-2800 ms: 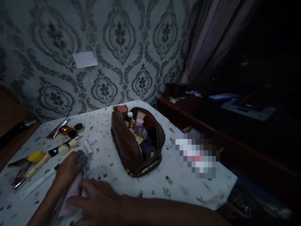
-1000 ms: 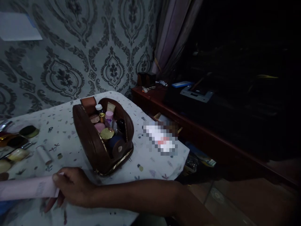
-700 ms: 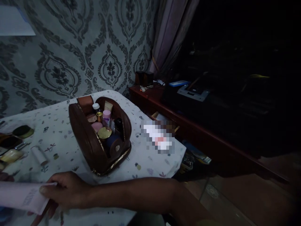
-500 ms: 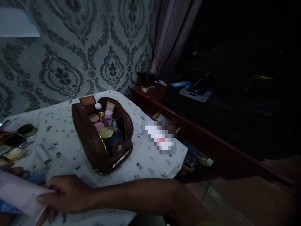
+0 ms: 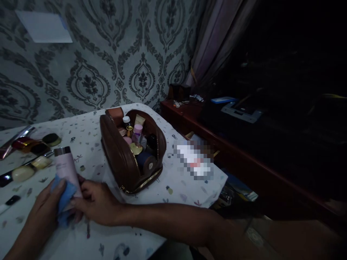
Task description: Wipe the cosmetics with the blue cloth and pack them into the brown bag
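A pale pink tube (image 5: 66, 164) with a shiny silver cap stands nearly upright between my hands, cap upward. My left hand (image 5: 45, 207) is closed on a blue cloth (image 5: 65, 196), pressing it against the tube's side. The fingers of my right hand (image 5: 99, 202) pinch the tube's lower end. Just beyond my right hand sits an unzipped brown cosmetic bag (image 5: 116, 159), packed with small bottles, jars and tubes. Among them are a pink-capped bottle (image 5: 137, 131) and a white-capped bottle (image 5: 126, 121).
Makeup brushes (image 5: 23, 174), a dark round-topped item (image 5: 51, 139) and other cosmetics lie on the table's left side. A blurred white item (image 5: 193, 159) rests near the right edge of the patterned tablecloth (image 5: 173, 193). A reddish wooden desk (image 5: 187, 113) adjoins at right.
The view has swung left. The pink tube has turned from slanting, with its end toward me, to nearly upright. My left hand and the blue cloth now show plainly; the bag has stayed put.
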`<state>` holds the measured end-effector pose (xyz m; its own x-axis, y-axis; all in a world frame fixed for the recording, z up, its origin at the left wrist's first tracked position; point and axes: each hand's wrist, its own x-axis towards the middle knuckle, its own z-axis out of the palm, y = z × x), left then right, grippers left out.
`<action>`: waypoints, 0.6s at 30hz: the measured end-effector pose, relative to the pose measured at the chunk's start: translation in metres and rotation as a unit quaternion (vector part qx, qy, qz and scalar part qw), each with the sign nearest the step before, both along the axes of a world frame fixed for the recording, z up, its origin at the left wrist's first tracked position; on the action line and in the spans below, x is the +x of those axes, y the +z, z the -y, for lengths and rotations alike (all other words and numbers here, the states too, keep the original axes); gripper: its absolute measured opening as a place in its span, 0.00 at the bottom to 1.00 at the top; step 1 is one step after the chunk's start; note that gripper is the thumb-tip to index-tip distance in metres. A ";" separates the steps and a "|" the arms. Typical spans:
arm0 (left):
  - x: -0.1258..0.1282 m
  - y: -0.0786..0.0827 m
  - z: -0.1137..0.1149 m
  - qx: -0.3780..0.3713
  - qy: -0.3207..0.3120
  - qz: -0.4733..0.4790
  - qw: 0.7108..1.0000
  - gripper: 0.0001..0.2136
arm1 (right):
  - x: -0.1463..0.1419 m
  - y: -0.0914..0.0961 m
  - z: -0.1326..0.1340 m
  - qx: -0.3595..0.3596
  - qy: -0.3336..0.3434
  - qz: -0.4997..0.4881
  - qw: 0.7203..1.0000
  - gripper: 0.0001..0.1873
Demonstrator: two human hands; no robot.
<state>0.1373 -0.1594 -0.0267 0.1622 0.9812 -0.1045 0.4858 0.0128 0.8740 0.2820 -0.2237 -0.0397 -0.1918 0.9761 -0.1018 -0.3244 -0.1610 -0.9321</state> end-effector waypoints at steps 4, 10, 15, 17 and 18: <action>0.005 0.004 0.010 -0.055 -0.029 0.070 0.996 0.27 | 0.005 -0.001 -0.003 0.032 -0.053 0.043 0.997 0.05; 0.013 0.008 0.012 -0.080 -0.082 0.161 0.980 0.25 | 0.008 -0.008 -0.007 0.100 -0.066 0.087 0.989 0.02; 0.010 0.009 0.006 -0.102 -0.082 0.255 0.958 0.26 | 0.009 -0.003 -0.005 0.130 -0.017 0.124 0.984 0.09; 0.007 0.010 0.003 -0.097 -0.051 0.290 0.951 0.25 | 0.008 -0.002 -0.003 0.137 0.008 0.136 0.981 0.12; 0.005 0.011 0.002 -0.093 -0.033 0.308 0.946 0.24 | 0.007 -0.002 -0.002 0.136 0.022 0.139 0.981 0.14</action>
